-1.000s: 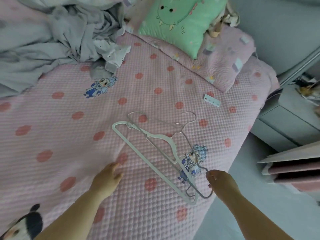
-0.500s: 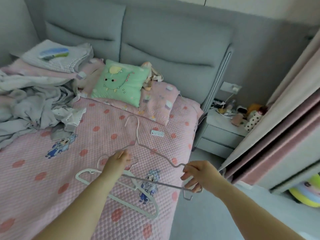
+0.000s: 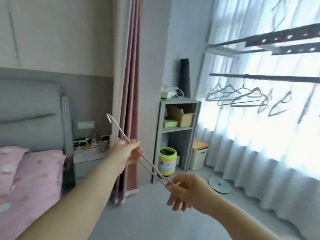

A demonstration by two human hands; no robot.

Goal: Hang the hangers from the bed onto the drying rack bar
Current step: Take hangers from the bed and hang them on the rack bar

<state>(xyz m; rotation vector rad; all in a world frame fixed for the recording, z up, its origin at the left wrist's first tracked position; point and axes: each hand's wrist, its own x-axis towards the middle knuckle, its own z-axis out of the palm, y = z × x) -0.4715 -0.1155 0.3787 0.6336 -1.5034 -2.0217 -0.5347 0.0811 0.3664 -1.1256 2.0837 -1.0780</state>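
Gripping a white hanger [image 3: 121, 131] in both hands, the person is standing on open floor, with the bed [image 3: 26, 170] lying off to the near left and the drying rack bar [image 3: 259, 77] running across the far right, high up in front of the bright window. The left hand [image 3: 125, 153] is holding the hanger just below its hook with curled fingers, and the right hand [image 3: 187, 193] is pinching the lower end between thumb and fingertips, so neither hand is free. The hanger is showing nearly edge-on, its long axis slanting from the hook at the upper left down to the right hand at the lower right. The hook is thus pointing away from the bar, toward the pink curtain [image 3: 131, 84]. The bar is sitting well apart from both hands, above and to the right, and the right hand is the nearer of the two. Several hung hangers [image 3: 242, 97] are dangling from the bar's left stretch. By my reading the carry is under way and the hooking is not yet done: the hook end is going to need swinging up and rightward before it can catch the bar.
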